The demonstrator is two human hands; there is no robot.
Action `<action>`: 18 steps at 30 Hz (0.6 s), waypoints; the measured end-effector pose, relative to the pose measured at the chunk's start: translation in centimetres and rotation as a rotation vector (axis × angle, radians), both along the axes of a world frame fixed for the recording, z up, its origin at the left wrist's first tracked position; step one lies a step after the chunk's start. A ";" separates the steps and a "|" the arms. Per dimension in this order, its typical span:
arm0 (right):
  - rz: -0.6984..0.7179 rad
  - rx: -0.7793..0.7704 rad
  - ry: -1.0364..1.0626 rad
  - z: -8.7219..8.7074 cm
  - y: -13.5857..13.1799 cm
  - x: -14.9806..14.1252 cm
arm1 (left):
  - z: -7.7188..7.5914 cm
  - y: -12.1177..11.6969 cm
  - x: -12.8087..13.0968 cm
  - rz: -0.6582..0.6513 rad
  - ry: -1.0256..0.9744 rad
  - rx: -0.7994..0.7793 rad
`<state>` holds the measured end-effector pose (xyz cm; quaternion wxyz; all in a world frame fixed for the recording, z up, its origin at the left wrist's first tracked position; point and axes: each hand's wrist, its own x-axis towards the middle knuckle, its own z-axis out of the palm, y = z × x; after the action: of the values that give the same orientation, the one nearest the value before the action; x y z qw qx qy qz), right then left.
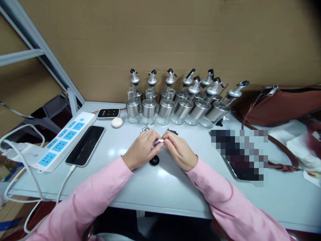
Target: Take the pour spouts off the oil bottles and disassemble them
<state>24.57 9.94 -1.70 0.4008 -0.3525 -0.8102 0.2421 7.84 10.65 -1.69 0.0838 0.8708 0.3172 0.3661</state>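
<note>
My left hand (140,147) is closed around a small shiny silver-and-clear part (157,142), mostly hidden by the fingers. My right hand (180,150) meets it, thumb and fingertips pinching a small white piece (162,141) at the end of that part. Below the hands a round black stopper-like piece (154,160) lies on the table. Just beyond the left knuckles are small silver parts (145,128), partly covered. Small black pieces (173,132) lie behind the right hand.
Steel-jacketed glass bottles (165,108) stand in rows at the back, several topped by silver pourers with black flaps (193,87). Left are a power strip (60,144), a phone (85,145), a small display device (108,113) and a white round case (117,122). Right are a blurred-out dark object (240,157) and a brown bag (281,107).
</note>
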 end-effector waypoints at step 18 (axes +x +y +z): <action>-0.057 -0.516 0.034 0.5 3.5 4.8 | 0.8 -0.1 -0.5 0.044 -0.071 0.185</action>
<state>29.36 13.48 -1.24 0.3177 -0.4618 -0.7046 0.4351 7.31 10.52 -0.92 0.0062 0.8542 0.2977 0.4262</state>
